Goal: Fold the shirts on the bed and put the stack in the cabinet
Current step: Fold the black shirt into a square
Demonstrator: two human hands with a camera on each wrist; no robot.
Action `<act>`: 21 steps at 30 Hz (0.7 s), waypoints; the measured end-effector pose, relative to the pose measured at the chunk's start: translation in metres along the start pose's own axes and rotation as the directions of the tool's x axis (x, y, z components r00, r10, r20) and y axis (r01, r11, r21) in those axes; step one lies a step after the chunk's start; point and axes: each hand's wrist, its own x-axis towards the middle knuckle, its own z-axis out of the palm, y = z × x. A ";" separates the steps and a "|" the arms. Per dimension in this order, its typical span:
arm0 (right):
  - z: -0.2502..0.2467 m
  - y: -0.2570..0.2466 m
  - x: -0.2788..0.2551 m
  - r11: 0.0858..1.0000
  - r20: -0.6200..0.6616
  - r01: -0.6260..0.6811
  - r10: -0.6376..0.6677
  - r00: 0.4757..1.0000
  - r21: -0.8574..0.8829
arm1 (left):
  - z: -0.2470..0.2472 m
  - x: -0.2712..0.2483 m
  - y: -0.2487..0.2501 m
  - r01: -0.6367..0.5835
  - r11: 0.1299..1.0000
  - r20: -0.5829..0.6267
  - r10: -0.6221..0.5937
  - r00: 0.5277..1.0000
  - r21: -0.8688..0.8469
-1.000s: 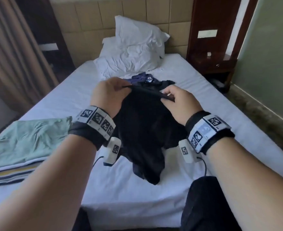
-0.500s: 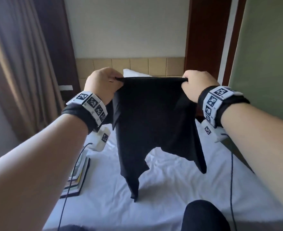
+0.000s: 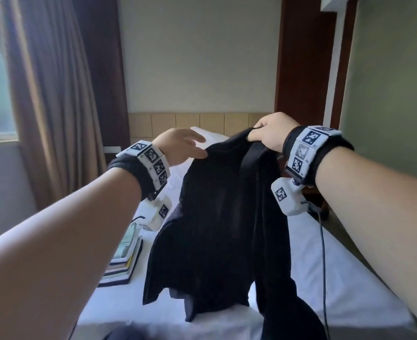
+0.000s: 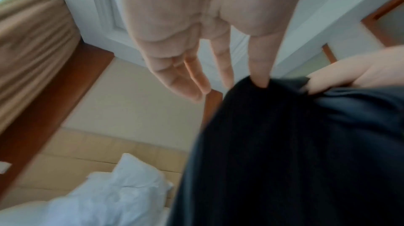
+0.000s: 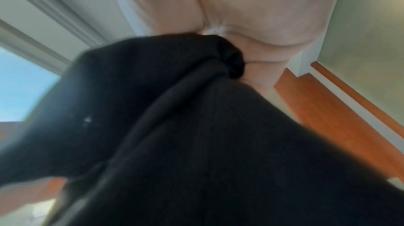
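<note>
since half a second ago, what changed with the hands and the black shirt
The left hand has let go of the black shirt: its fingers are now straight, with only a fingertip touching the fabric. The shirt, stretched between both hands before, now hangs bunched from the right hand, its lower edge on the bed. The right hand keeps its grip, and the folded stack stays on the bed.

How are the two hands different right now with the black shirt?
The right hand grips the black shirt with curled fingers; the left hand has straight fingers, one fingertip touching the cloth. The right hand is higher than the left hand. Both wear marker-covered wristbands and are raised over the bed.
</note>
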 end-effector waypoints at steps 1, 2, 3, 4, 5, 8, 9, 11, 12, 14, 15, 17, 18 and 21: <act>0.001 -0.004 -0.005 0.999 0.031 0.001 -0.002 1.000 0.034 | 0.005 -0.007 0.010 -0.014 0.986 0.085 0.028 0.996 -0.168; 0.001 -0.008 -0.010 0.997 0.071 -0.002 -0.004 0.997 0.075 | 0.010 -0.011 0.021 -0.018 0.955 0.153 0.066 0.986 -0.295; 0.002 -0.013 -0.015 0.989 0.117 -0.023 0.006 0.993 0.144 | 0.014 -0.015 0.031 -0.032 0.938 0.201 0.108 0.974 -0.346; 0.003 -0.015 -0.019 0.971 0.159 -0.059 0.022 0.987 0.231 | 0.018 -0.017 0.039 -0.055 0.940 0.229 0.139 0.963 -0.338; 0.004 -0.016 -0.021 0.944 0.184 -0.102 0.045 0.982 0.313 | 0.021 -0.019 0.049 -0.083 0.955 0.239 0.156 0.958 -0.286; 0.005 -0.016 -0.031 0.844 0.251 -0.181 0.057 0.966 0.506 | 0.024 -0.022 0.069 -0.146 0.984 0.182 0.163 0.970 -0.100; 0.004 -0.017 -0.034 0.797 0.274 -0.204 0.049 0.960 0.569 | 0.024 -0.022 0.073 -0.151 0.986 0.158 0.161 0.974 -0.071; 0.001 -0.013 -0.041 0.667 0.300 -0.239 0.025 0.954 0.705 | 0.022 -0.023 0.079 -0.131 0.988 0.120 0.140 0.983 -0.081; -0.001 -0.010 -0.044 0.606 0.312 -0.255 0.012 0.950 0.753 | 0.019 -0.022 0.081 -0.108 0.989 0.098 0.118 0.988 -0.106; -0.002 -0.001 -0.047 0.573 0.340 -0.265 -0.026 0.940 0.776 | 0.017 -0.022 0.084 -0.044 0.968 0.061 0.060 0.996 -0.245; -0.002 0.001 -0.050 0.606 0.354 -0.259 -0.039 0.935 0.752 | 0.016 -0.021 0.085 -0.019 0.941 0.033 0.032 0.999 -0.337; -0.001 0.005 -0.056 0.721 0.394 -0.250 -0.035 0.918 0.646 | 0.011 -0.016 0.087 -0.005 0.881 -0.026 -0.009 1.000 -0.472; 0.002 0.007 -0.058 0.804 0.415 -0.234 -0.018 0.909 0.547 | 0.009 -0.011 0.086 -0.010 0.840 -0.046 -0.018 0.999 -0.543; 0.015 0.016 -0.061 0.991 0.417 -0.113 0.073 0.906 0.074 | -0.001 -0.004 0.083 -0.063 0.711 -0.110 -0.020 0.994 -0.700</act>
